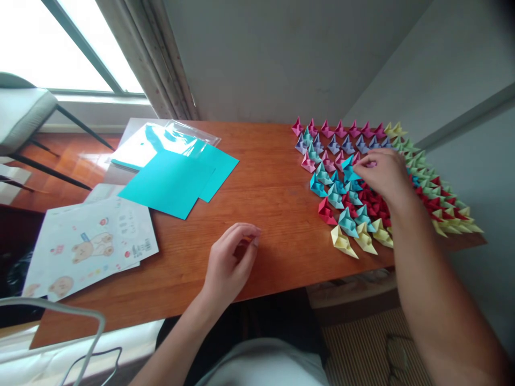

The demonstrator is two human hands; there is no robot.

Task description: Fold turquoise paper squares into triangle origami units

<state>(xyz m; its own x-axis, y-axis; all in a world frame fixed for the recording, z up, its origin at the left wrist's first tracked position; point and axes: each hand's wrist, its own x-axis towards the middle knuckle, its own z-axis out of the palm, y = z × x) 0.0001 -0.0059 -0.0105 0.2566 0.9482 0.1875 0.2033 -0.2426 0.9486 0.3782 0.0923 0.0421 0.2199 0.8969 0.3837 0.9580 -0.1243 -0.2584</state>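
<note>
a long, reddish-brown wooden table (273,209) carries slanting rows of small, multicoloured folded-paper boats (368,201) on its right side. at the left lie smooth, flat turquoise paper sheets (173,182) and, nearer the front edge, white bear-printed paper packaging (96,236). the right hand (384,169) reaches over the rows, thumb and fingertips seemingly pinching the right edge of one bright blue, pointed paper boat (348,168) among its neighbours. the left hand (231,257) is loosely curled near the front edge, nothing visible in it. the blue boat should be very light, crisp along its folds yet easily crushed; a gentle pinch on a layered side suits it better than its thin tips.
</note>
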